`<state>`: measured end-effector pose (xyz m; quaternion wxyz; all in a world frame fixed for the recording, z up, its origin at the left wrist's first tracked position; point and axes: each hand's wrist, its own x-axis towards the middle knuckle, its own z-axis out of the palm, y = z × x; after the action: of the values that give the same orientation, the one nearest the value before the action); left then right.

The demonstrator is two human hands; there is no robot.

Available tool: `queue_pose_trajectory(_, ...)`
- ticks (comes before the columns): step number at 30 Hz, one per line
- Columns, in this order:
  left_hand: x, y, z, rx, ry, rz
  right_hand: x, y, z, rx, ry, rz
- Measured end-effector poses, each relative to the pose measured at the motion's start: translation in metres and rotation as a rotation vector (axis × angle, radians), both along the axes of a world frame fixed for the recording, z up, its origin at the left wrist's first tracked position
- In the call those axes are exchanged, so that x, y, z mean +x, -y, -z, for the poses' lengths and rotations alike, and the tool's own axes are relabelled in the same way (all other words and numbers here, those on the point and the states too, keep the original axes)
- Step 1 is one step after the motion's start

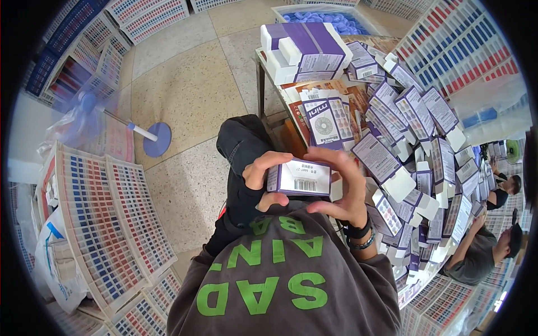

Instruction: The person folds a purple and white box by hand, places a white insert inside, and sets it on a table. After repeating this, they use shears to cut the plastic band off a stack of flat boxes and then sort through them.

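Observation:
A small white and purple carton (300,178) is held up in front of my chest, its end with a barcode turned upward. My left hand (262,176) grips its left side, fingers along the far edge and thumb at the near one. Around the right side curls my right hand (348,187), thumb near and fingers far, with a bit of white flap showing beside its palm. To the right, a pile of similar cartons (376,158) covers the table, many with white end flaps sticking out. Flat printed cartons (325,121) lie at the table's near left part.
A large purple and white box (319,56) stands at the table's far left corner. Behind it is a bin of blue pieces (328,19). Stacked plastic crates (112,229) line the left, near a blue round-based stand (157,140). Co-workers (476,257) sit at the far right.

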<state>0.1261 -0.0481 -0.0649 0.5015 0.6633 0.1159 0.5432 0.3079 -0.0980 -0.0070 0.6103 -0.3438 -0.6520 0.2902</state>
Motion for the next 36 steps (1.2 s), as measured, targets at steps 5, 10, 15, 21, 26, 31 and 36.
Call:
queue_pose_trajectory(5, 0.023, -0.01, -0.009, -0.076, 0.082, 0.093, 0.041, 0.032, -0.044, -0.08, 0.642, 0.19)
queue_pose_trajectory(10, 0.063, -0.047, 0.063, -0.21, -0.367, -0.308, 0.162, 0.099, -0.122, 0.61, 0.313, 1.332)
queue_pose_trajectory(15, 0.103, -0.054, 0.075, -0.294, -0.792, -0.284, 0.278, 0.093, -0.155, 0.062, 1.061, 2.026)
queue_pose_trajectory(21, 0.123, -0.078, 0.085, 0.224, -0.734, -0.502, 0.265, 0.069, -0.096, 0.058, 1.138, 1.32)
queue_pose_trajectory(26, 0.136, -0.094, 0.092, 0.228, -0.78, -0.43, 0.138, 0.009, -0.005, -0.428, 1.238, 0.86)
queue_pose_trajectory(31, 0.163, -0.082, 0.093, 0.298, -0.842, -0.355, 0.159, -0.014, 0.01, -0.611, 1.333, 0.893)
queue_pose_trajectory(36, 0.158, -0.072, 0.086, 0.299, -0.845, -0.243, 0.202, 0.021, -0.092, -0.114, 0.898, 1.367)
